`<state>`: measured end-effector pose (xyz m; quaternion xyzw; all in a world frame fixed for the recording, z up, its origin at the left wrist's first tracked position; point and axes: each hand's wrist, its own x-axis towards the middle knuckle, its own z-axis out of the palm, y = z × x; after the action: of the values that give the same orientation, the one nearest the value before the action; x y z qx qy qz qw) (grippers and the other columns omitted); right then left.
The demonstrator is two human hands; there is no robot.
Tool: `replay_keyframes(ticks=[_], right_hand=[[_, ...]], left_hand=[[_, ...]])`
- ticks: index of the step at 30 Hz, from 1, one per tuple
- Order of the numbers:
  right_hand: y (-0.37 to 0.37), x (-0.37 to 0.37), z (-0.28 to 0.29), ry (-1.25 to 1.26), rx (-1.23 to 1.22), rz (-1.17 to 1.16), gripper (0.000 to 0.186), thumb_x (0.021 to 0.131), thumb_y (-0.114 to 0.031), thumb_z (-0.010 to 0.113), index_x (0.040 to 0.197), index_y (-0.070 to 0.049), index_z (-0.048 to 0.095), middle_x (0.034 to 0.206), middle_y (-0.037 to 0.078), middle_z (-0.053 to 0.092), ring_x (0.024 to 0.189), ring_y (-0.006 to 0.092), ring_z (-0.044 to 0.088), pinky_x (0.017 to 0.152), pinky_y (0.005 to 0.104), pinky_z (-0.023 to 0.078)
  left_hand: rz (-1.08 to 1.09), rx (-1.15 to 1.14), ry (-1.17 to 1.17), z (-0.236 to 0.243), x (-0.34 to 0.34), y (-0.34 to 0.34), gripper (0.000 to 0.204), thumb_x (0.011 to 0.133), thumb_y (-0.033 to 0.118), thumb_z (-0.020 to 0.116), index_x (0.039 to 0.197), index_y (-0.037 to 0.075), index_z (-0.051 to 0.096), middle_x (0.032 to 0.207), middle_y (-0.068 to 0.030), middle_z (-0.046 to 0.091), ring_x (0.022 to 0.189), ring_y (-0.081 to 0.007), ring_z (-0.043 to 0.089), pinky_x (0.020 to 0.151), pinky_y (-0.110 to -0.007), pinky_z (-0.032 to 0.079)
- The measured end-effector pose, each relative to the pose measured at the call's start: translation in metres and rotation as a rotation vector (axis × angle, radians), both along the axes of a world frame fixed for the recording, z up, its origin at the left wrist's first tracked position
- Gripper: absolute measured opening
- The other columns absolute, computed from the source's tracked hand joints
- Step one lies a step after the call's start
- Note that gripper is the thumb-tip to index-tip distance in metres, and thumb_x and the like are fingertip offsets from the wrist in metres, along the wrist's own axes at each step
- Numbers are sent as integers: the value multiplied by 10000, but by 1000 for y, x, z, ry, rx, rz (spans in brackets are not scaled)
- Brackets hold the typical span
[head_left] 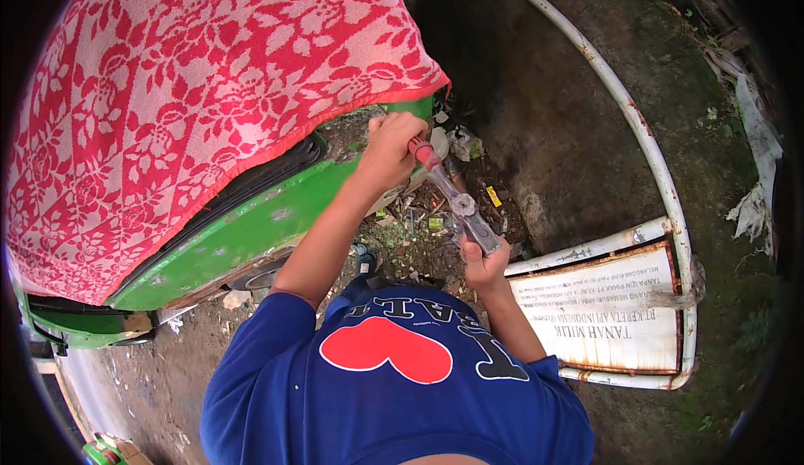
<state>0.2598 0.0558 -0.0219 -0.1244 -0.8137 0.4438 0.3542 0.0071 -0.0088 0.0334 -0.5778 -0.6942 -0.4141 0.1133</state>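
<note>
While the right hand [486, 266] is closed around the grey end of the red-and-grey tool [463, 205], the left hand [389, 151] curls at its red end; cannot tell whether it grips. Tool spans the 2 hands. Right of grip: white sign [599, 298], dark inverted lettering. Below: blue shirt [276, 373], inverted lettering, 1 red heart.

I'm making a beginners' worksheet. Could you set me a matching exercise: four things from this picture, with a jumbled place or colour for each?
1. cloth
2. tool
3. sign
4. shirt

A. white and rusty
B. blue, with a red heart
C. between the left hand and right hand
D. draped over the green vehicle

Pairs: 1-D, 2-C, 3-A, 4-B
</note>
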Motion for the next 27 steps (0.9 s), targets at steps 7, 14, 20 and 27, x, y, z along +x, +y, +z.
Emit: replay_keyframes(ticks=[7,14,20,27], right_hand=[[9,8,-10,-110,-15,-59,387,925,-357,598,848,21,627,712,76,612,628,166,583,565,288,443],[-13,8,-7,268,-226,-46,540,951,-507,519,791,8,544,638,88,544,533,138,517,512,264,415],[-8,5,-8,437,-357,-17,486,954,-453,550,804,9,548,660,104,558,548,159,534,511,282,423],[4,11,-5,169,-349,-31,484,978,-457,507,842,8,520,682,92,530,576,136,513,528,282,439]], left_hand=[[-100,75,89,-2,-3,6,239,720,68,663,898,78,505,810,-89,503,816,-303,513,796,-419,380],[-31,43,131,-3,-3,15,164,772,66,603,891,63,491,791,-118,525,805,-323,540,724,-410,403],[-11,53,85,-2,-6,19,163,773,41,590,898,66,488,788,-123,522,799,-328,534,708,-411,390],[-126,-4,54,-7,-4,13,223,734,-7,595,940,72,563,850,-101,558,839,-325,553,754,-415,423]])
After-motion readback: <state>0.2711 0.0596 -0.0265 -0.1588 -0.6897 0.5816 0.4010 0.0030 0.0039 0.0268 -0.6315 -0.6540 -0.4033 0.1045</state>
